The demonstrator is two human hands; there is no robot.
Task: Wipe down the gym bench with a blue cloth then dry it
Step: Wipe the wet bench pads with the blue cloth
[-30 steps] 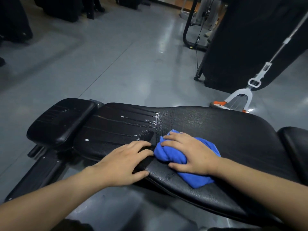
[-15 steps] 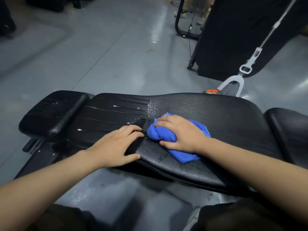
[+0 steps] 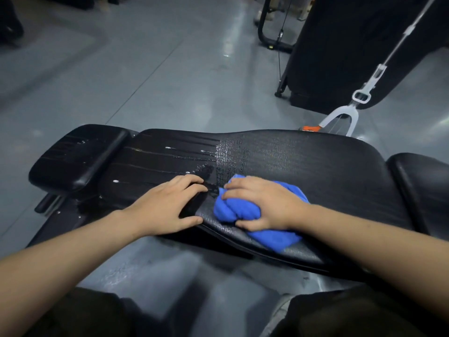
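A black padded gym bench point(image 3: 303, 156) lies across the view, its left half streaked with wet runs and white droplets. A bunched blue cloth point(image 3: 233, 210) sits on the pad near its front edge. My right hand point(image 3: 264, 203) presses down on the cloth and grips it, covering its middle. My left hand point(image 3: 165, 205) rests flat on the pad's front edge just left of the cloth, fingers spread, holding nothing. A smaller black pad point(image 3: 75, 156) adjoins the bench at the left.
Grey gym floor point(image 3: 145, 81) stretches behind the bench. A mop with a white frame point(image 3: 345, 115) leans behind the bench at right, in front of a large black machine point(image 3: 340, 49). Another black pad point(image 3: 422, 186) sits at far right. My dark-trousered knees fill the bottom.
The view has tilted down a little. The cloth under my right hand has shifted slightly left along the pad toward the wet streaks. My left hand stays in place.
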